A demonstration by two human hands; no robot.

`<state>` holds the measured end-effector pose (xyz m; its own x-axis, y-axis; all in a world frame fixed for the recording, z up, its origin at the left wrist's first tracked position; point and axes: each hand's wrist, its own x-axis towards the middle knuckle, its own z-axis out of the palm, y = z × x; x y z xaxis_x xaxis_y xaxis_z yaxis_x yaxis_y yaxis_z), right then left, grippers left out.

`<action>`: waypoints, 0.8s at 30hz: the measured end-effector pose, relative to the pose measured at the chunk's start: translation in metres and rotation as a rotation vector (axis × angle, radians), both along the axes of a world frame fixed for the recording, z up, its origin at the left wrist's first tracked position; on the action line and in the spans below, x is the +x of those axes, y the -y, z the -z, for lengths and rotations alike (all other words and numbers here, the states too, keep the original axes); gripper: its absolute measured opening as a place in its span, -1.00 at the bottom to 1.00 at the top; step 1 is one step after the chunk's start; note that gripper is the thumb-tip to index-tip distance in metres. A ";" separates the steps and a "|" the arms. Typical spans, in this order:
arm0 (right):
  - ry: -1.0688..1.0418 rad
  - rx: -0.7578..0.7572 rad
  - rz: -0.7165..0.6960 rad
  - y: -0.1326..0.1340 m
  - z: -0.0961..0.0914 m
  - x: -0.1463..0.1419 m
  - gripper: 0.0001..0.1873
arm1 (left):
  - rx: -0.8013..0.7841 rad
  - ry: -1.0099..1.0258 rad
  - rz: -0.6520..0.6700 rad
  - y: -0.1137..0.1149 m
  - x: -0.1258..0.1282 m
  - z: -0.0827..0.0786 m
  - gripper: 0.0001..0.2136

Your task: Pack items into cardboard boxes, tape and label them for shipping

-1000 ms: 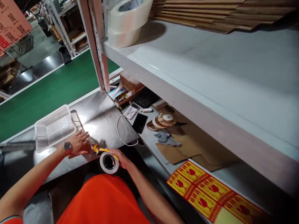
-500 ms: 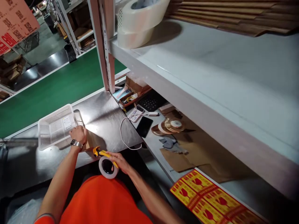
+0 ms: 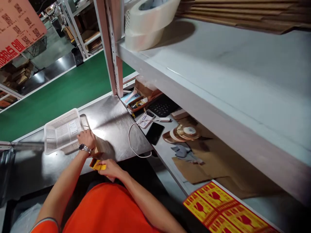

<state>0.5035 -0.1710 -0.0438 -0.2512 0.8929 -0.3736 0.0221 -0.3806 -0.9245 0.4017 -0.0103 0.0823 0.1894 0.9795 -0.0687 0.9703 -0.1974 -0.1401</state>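
white perforated basket (image 3: 62, 131), yellow tape dispenser (image 3: 98, 166), green conveyor belt (image 3: 55, 94)

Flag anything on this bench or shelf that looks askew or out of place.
On the upper shelf, the top tape roll sits tilted and off-centre on the lower tape roll. A white cable loops over the steel table edge.

Left hand (image 3: 86, 139) flat, palm down, right hand (image 3: 110, 168) curled in a grip
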 end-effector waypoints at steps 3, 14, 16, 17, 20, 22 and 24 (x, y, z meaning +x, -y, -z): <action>0.128 0.056 -0.104 0.001 -0.013 0.003 -0.57 | 0.003 0.021 0.059 0.000 -0.004 0.001 -0.58; 0.753 0.116 0.181 -0.020 -0.021 0.091 -0.37 | -0.107 0.150 0.148 0.001 -0.010 0.003 -0.62; 0.827 0.143 0.207 -0.040 -0.015 0.085 -0.35 | -0.101 0.185 0.174 0.003 -0.014 0.003 -0.60; 0.830 0.147 0.217 -0.048 -0.012 0.080 -0.36 | -0.102 0.198 0.186 0.004 -0.017 0.004 -0.60; 0.814 0.159 0.241 -0.063 0.000 0.060 -0.41 | -0.091 0.284 0.218 0.005 -0.036 0.012 -0.59; 0.800 0.213 0.275 -0.067 0.007 0.040 -0.41 | -0.067 0.399 0.224 0.004 -0.056 0.021 -0.59; 0.730 0.292 0.335 -0.070 0.015 0.011 -0.36 | -0.039 0.510 0.206 0.000 -0.082 0.031 -0.58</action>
<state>0.5147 -0.1012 -0.0592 0.2579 0.9626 -0.0827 0.5788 -0.2225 -0.7845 0.3193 -0.0102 0.0511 0.3957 0.9172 0.0468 0.8540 -0.3863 0.3485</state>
